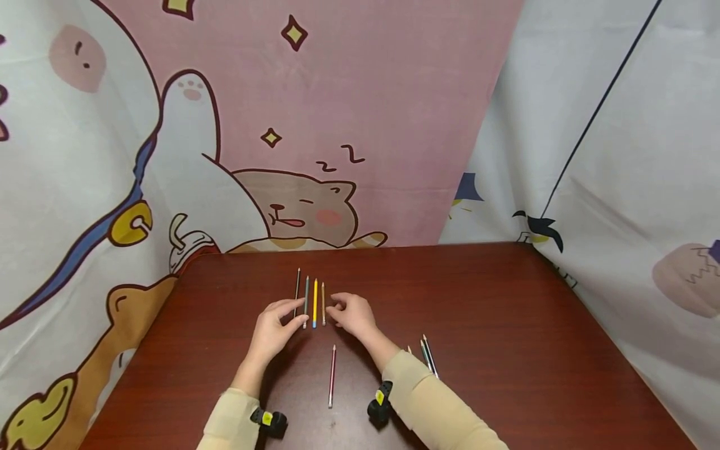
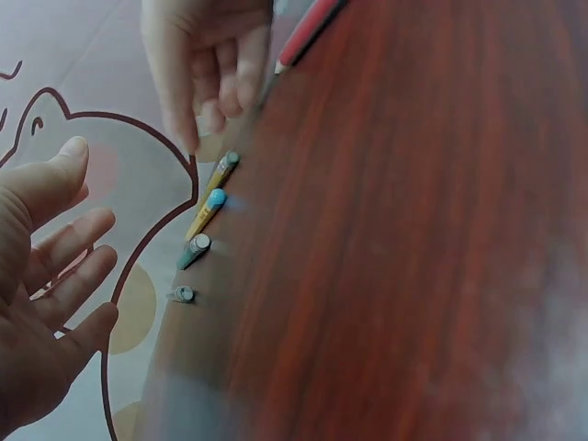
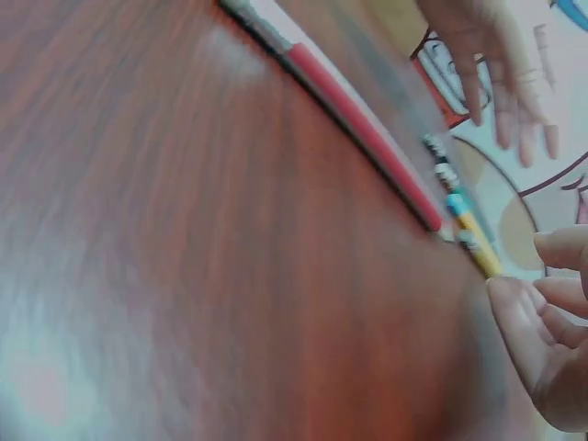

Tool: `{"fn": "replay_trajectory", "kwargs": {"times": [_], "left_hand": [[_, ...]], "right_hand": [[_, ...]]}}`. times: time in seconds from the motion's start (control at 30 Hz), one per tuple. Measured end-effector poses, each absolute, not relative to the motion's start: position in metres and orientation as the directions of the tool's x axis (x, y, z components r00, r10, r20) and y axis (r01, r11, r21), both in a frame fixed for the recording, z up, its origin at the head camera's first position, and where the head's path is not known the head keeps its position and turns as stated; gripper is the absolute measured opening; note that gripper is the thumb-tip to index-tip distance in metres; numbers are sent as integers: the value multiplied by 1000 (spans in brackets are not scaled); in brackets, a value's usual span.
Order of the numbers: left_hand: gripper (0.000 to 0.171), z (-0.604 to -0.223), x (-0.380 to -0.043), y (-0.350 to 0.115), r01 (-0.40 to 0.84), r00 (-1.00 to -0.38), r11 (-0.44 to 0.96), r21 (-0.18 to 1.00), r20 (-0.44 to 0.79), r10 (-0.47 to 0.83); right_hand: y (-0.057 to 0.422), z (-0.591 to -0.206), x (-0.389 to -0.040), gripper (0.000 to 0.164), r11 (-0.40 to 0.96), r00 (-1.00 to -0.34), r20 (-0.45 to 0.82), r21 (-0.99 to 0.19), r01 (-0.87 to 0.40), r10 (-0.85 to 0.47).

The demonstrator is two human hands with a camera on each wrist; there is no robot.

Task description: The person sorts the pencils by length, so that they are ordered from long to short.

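Four pencils lie side by side on the table, a black pencil (image 1: 297, 284), a grey-green pencil (image 1: 306, 292), a yellow pencil (image 1: 315, 303) and a golden-brown pencil (image 1: 323, 303). At the left of this row is my left hand (image 1: 267, 331), fingers apart, its thumb and fingertips overlapping the black and grey-green pencils in the head view. My right hand (image 1: 355, 317) is just right of the golden-brown pencil, fingers loosely bent and nothing in its grasp. Nearer to me lies a red pencil (image 1: 332, 378), also seen large in the right wrist view (image 3: 367, 133).
More pencils (image 1: 429, 356) lie to the right, partly hidden by the right sleeve (image 1: 433, 400). The dark red-brown table (image 1: 506, 312) meets a cartoon-printed curtain (image 1: 394, 125) at its back and sides. Each wrist wears a small black camera (image 1: 272, 423).
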State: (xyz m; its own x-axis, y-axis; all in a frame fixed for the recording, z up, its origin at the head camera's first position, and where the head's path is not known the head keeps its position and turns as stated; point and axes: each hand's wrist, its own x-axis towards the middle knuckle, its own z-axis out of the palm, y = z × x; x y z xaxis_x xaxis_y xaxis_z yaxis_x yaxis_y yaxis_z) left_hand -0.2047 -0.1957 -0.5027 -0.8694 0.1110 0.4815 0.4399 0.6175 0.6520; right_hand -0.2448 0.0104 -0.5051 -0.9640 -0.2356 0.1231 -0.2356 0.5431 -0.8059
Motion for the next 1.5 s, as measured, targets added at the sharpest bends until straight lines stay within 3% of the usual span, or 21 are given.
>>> {"fn": "replay_trajectory", "kwargs": {"times": [0.5,1.13,1.5], "left_hand": [[39,-497,-186,-183,488,-861,571,660,473,188],[47,-494,-159,-171,402,-913,523,751,283,295],[48,-498,-150,-166,316,-945,527,789,215,245]], "right_hand": [[78,-475,-223,39,431,-958,112,-875,-221,-264],[177,-484,-184,43,544,-943,144,-786,-293,-299],[202,-480,-172,42,567,-948,173,-767,-299,-266]]}}
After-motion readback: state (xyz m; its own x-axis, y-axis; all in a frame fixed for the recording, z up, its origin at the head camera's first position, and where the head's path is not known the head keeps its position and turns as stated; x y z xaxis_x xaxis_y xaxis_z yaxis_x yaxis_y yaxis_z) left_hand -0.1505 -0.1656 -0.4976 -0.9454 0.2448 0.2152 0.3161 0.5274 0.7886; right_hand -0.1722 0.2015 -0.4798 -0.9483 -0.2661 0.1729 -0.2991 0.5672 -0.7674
